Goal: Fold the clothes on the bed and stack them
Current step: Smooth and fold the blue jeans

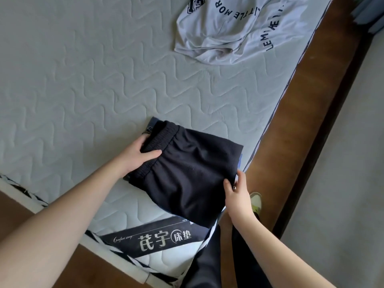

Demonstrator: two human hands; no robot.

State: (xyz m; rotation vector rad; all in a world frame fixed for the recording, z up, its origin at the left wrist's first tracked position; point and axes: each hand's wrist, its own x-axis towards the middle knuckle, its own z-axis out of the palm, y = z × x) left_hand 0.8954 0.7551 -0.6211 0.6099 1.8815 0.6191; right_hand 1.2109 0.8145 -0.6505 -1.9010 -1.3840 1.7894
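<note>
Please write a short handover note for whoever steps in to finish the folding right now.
Left hand: grips the waistband end of the folded black shorts.
Right hand: pinches the opposite edge of the shorts.
The shorts sit on top of another folded garment, of which only edges show, near the corner of the mattress.
Done: shorts folded and placed on the stack.
Left: the grey lettered T-shirt lies crumpled farther up the bed; fold it and add it to the stack.

Quilted grey bed [83,80] carries folded black shorts [193,179] at 6 o'clock, crumpled grey shirt [220,32] at 1 o'clock.
</note>
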